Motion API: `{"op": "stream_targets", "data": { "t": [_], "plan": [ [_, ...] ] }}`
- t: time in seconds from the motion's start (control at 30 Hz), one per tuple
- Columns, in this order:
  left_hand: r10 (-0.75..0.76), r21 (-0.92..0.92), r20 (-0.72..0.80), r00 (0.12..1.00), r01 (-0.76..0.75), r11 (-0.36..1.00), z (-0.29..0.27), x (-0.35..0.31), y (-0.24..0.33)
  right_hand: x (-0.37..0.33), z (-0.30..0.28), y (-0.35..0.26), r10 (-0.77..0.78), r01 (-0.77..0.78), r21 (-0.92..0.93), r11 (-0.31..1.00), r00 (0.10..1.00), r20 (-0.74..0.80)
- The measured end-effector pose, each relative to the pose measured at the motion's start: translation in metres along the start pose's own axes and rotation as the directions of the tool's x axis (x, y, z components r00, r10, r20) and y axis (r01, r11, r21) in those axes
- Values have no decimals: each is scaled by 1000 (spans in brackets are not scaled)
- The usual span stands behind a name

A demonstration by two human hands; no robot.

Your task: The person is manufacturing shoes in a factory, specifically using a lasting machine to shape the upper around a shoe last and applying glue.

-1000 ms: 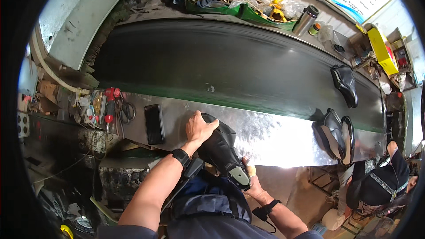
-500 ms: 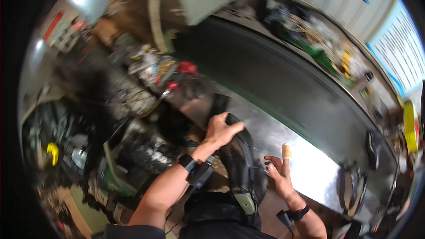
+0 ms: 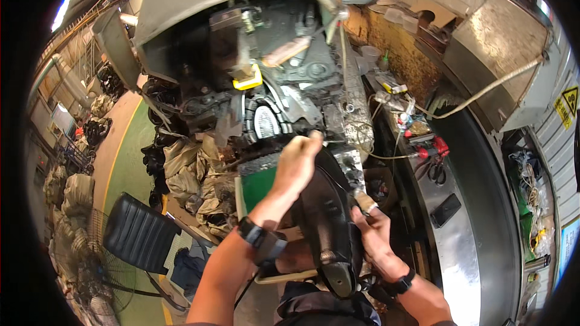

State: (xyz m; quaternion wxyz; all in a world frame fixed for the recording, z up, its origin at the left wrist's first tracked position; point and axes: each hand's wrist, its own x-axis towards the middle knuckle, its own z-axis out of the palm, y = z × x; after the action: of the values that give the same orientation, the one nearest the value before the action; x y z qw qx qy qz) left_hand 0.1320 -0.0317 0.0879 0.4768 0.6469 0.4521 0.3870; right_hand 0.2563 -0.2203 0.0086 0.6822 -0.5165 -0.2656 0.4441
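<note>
Over the dark belt (image 3: 492, 205) at right, I have room to pass a hand from my remote post, as along the near stretch of the metal ledge (image 3: 456, 259); a phone (image 3: 446, 210) and scissors (image 3: 435, 172) obstruct it farther up. A pale hose (image 3: 483, 99) crosses the belt's far end. The black shoe (image 3: 326, 223) blocks the space between left hand (image 3: 296, 166) and right hand (image 3: 376, 232).
</note>
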Motion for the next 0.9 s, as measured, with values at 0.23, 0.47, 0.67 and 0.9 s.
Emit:
{"op": "stream_targets", "data": {
  "t": [0.23, 0.47, 0.67, 0.9],
  "plan": [
    [-181, -687, -108, 978, 59, 725, -110, -9, -63, 58, 108, 19, 208, -236, 319, 918, 971, 121],
    [-423, -882, 132, 896, 301, 362, -113, -30, -45, 111, 157, 34, 212, -272, 448, 851, 960, 181],
    [-522, -859, 93, 848, 333, 388, -110, 15, -62, 155, 165, 47, 236, -278, 411, 868, 960, 152],
    [-592, -836, 64, 804, 367, 408, -108, 43, -91, 177, 177, 41, 297, -315, 385, 868, 949, 108]
  ]
}}
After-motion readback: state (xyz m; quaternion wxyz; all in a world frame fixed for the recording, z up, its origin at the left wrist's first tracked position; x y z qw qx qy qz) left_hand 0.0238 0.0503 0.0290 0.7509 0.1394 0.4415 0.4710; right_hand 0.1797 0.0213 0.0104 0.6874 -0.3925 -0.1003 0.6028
